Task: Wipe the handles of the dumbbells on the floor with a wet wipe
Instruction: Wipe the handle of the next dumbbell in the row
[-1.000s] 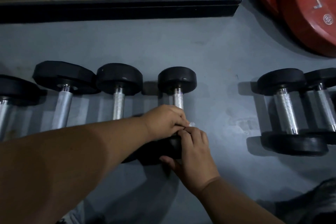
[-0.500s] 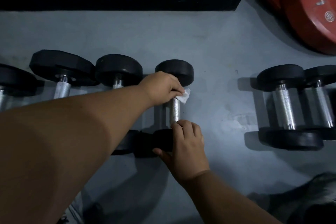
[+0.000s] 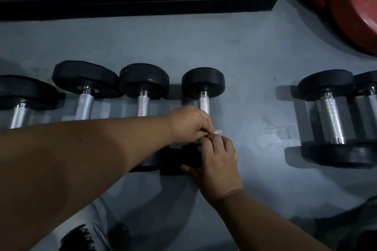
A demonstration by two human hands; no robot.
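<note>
Several black dumbbells with knurled silver handles lie in a row on the grey floor. My left hand [image 3: 189, 123] is wrapped around the near part of the fourth dumbbell's handle [image 3: 204, 104], pressing a white wet wipe [image 3: 217, 131] against it; only a small corner of the wipe shows. My right hand [image 3: 216, 161] grips that dumbbell's near black head [image 3: 189, 157], its fingers curled over the top and touching my left hand. The far head [image 3: 203, 82] is uncovered.
Two more dumbbells [image 3: 334, 120] lie to the right, past a gap of bare floor. Red weight plates [image 3: 350, 8] lean at the top right. A black baseboard [image 3: 138, 4] under a wooden panel runs along the back. My left forearm covers the near ends of the left dumbbells.
My left hand slid the wipe from the far end of the handle back toward me, down to the near head. My right hand kept its grip on the near head.
</note>
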